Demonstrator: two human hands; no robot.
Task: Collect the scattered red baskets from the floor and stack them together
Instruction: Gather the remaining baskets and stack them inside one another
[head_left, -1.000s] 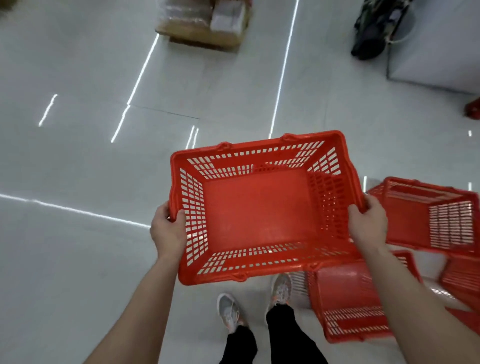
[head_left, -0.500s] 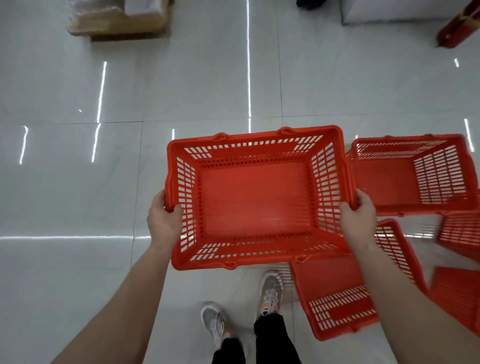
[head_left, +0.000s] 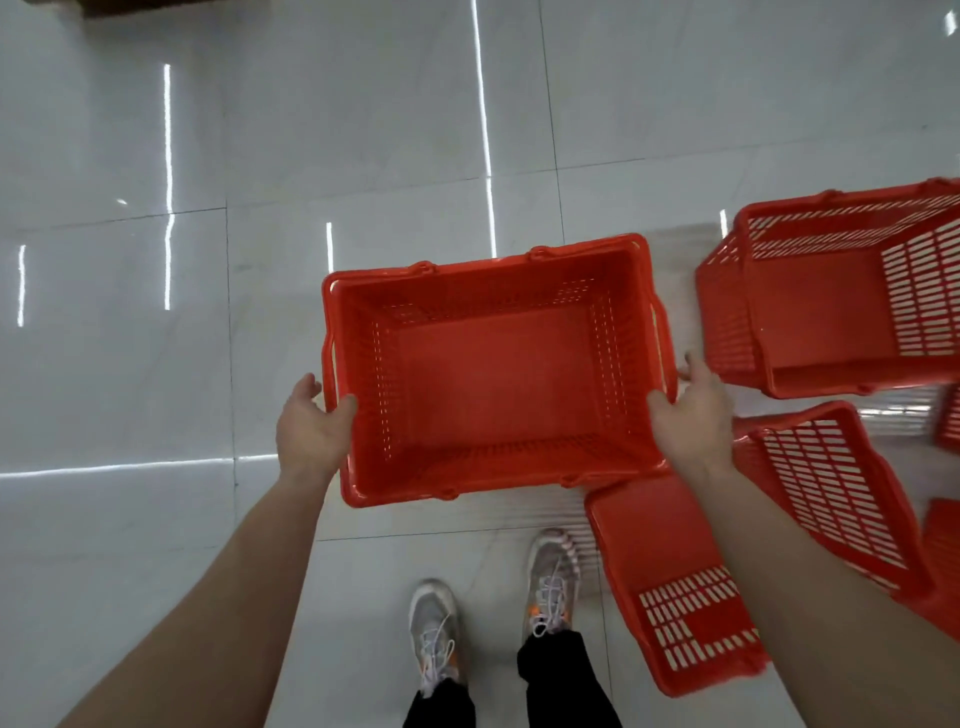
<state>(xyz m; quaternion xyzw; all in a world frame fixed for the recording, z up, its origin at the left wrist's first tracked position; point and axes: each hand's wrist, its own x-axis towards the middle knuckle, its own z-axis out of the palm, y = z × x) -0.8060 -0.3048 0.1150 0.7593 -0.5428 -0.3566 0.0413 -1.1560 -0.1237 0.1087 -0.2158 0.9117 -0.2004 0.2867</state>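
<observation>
Basket (head_left: 493, 374) lowered, left hand (head_left: 311, 431) and right hand (head_left: 693, 421) splayed.

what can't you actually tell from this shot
Head view:
- What lies under the red slotted plastic basket between the hands: its own base hides it.
- Whether the left hand and right hand grip it: the rim hides where their fingers meet it.
- How many red baskets lie at right: the frame edge cuts them off.
</observation>
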